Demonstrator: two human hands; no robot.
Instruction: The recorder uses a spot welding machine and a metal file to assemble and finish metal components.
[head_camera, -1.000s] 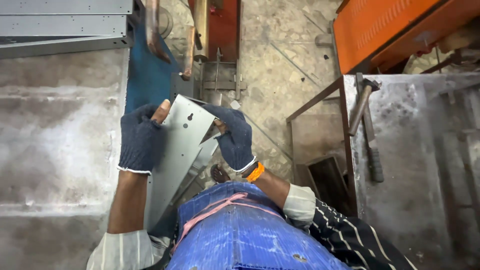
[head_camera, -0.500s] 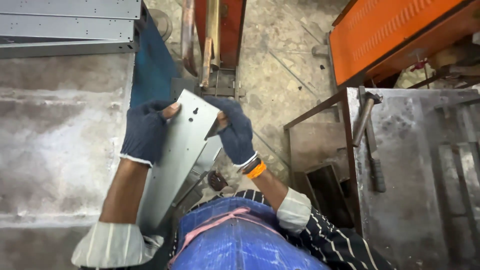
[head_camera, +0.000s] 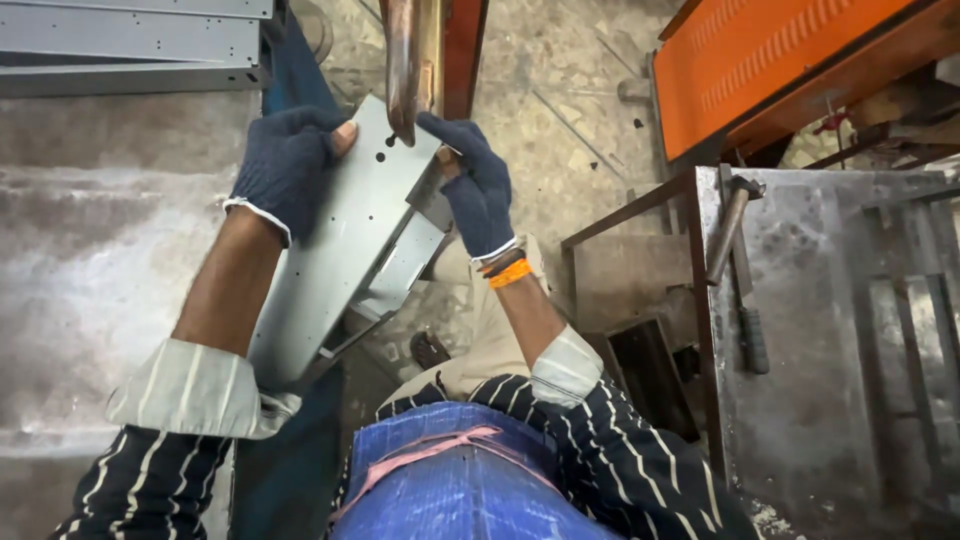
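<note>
Gloved hands (head_camera: 290, 165) on perforated grey panel (head_camera: 345, 235) (tilted)

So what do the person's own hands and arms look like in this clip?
Both the left hand and right hand wear dark blue knit gloves with white cuffs. Dark sleeves with white stripes are rolled back. An orange band circles the right wrist.

1. A copper-coloured vertical metal bar (head_camera: 403, 70) hangs directly over the top edge of the grey perforated sheet-metal panel (head_camera: 345, 235), blocking passage there.
2. Stacked grey metal channels (head_camera: 130, 45) crowd the upper left.
3. Bare concrete floor (head_camera: 570, 110) lies open beyond.
</note>
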